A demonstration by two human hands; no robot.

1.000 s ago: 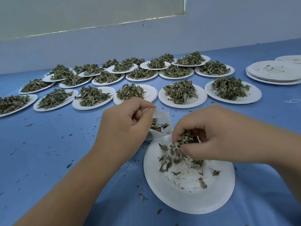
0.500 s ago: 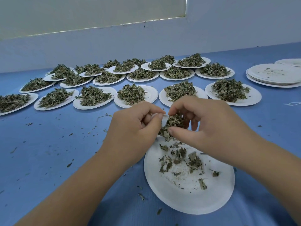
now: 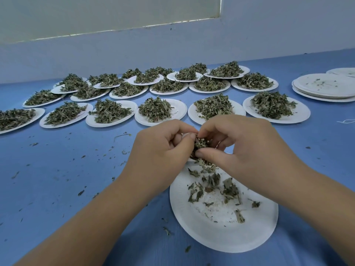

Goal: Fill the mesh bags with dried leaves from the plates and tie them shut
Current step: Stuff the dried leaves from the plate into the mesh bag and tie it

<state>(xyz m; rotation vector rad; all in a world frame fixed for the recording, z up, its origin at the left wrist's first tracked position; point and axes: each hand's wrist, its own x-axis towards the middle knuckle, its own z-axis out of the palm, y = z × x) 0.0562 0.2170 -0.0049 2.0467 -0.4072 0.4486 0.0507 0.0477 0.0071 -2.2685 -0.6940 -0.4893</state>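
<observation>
Over the plate [image 3: 221,235], right fingers [image 3: 208,154] pinch leaves [image 3: 200,144] beside left fingers [image 3: 189,139] seemingly gripping the bag [image 3: 184,134].

A blue table [image 3: 57,189] runs back to a pale wall [image 3: 269,39] — a greenish-white panel [image 3: 96,14] set above.

Head-worn camera looks forward and down, close over the table [image 3: 57,189].

right hand [image 3: 247,150] came up off the plate [image 3: 221,233] with a pinch of leaves [image 3: 200,144] — its fingertips now sit right against the left hand [image 3: 159,156] thumb, and the bag mouth no longer shows between the fingers.
</observation>
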